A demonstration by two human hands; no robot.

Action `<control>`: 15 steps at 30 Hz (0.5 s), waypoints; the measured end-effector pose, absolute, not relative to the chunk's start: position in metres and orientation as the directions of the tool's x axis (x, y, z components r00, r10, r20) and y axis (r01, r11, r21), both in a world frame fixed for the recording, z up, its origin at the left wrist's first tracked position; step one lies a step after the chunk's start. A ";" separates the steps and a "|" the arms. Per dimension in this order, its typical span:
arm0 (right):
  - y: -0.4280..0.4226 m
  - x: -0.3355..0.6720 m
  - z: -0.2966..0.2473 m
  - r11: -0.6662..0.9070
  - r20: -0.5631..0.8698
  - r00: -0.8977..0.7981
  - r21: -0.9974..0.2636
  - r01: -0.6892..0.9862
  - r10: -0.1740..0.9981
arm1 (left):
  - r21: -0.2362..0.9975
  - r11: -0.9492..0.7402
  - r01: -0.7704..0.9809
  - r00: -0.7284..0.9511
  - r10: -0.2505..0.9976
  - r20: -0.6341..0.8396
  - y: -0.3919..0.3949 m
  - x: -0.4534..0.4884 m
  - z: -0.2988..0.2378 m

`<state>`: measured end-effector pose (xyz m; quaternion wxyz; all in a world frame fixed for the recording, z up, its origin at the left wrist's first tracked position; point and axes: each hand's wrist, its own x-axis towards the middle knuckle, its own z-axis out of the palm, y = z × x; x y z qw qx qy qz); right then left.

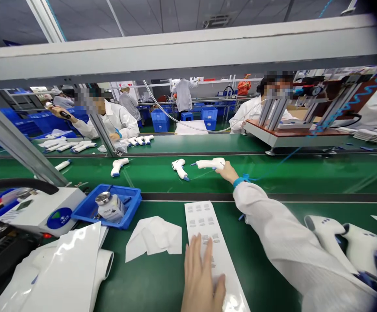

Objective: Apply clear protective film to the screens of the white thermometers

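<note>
My left hand lies flat with its fingers apart on a long white sheet of printed labels. Out over the green conveyor belt, my right hand is closed on one end of a white infrared thermometer gun, which lies sideways. Just left of it on the belt rests another thermometer gun, and a third thermometer gun is farther left. Crumpled white paper lies on the bench left of the label sheet.
A blue tray holds a bottle. White sheets partly cover a thermometer gun at the lower left. More thermometer guns lie beside my right sleeve. Across the belt, co-workers sit near a metal fixture. A beam crosses overhead.
</note>
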<state>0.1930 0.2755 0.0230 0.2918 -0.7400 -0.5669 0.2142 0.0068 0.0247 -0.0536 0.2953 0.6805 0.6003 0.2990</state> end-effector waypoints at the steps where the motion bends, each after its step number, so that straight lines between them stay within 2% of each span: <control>1: 0.260 0.195 0.024 -0.128 -0.002 0.174 -0.687 0.715 0.985 | 0.810 -0.058 0.583 0.026 0.998 0.053 0.026 0.001 -0.041; 3: 0.219 0.193 0.027 0.003 -0.055 -0.060 -0.710 0.704 0.997 | 0.880 0.002 0.475 -0.073 0.997 0.037 0.029 -0.012 -0.017; 4: 0.195 0.190 0.029 0.070 -0.082 -0.187 -0.727 0.683 0.979 | 0.911 0.006 0.412 -0.038 0.999 0.010 0.031 -0.018 -0.007; 5: 0.169 0.186 0.031 0.141 -0.108 -0.329 -0.750 0.647 0.938 | 0.946 0.032 0.322 0.054 0.997 -0.052 0.032 -0.022 0.000; 6: 0.144 0.181 0.032 0.278 -0.089 -0.548 -0.787 0.550 0.832 | 0.976 0.087 0.198 0.181 0.976 -0.124 0.033 -0.025 0.004; 7: 0.120 0.177 0.032 0.344 -0.067 -0.658 -0.810 0.475 0.750 | 0.980 0.186 0.064 0.318 0.927 -0.197 0.031 -0.026 0.006; 9: 0.085 0.170 0.027 0.372 -0.034 -0.714 -0.835 0.405 0.700 | 0.893 0.420 -0.162 0.468 0.830 -0.305 0.023 -0.023 0.002; 10: 0.074 0.168 0.023 0.344 -0.040 -0.690 -0.846 0.409 0.723 | 0.838 0.489 -0.242 0.459 0.819 -0.345 0.018 -0.021 -0.002; 12: 0.064 0.168 0.008 0.254 -0.061 -0.579 -0.857 0.447 0.813 | 0.796 0.500 -0.341 0.301 0.861 -0.411 0.005 -0.015 -0.010; 15: 0.064 0.169 -0.020 0.159 -0.045 -0.362 -0.842 0.515 0.931 | 0.838 0.406 -0.364 0.066 0.909 -0.411 -0.007 -0.009 -0.018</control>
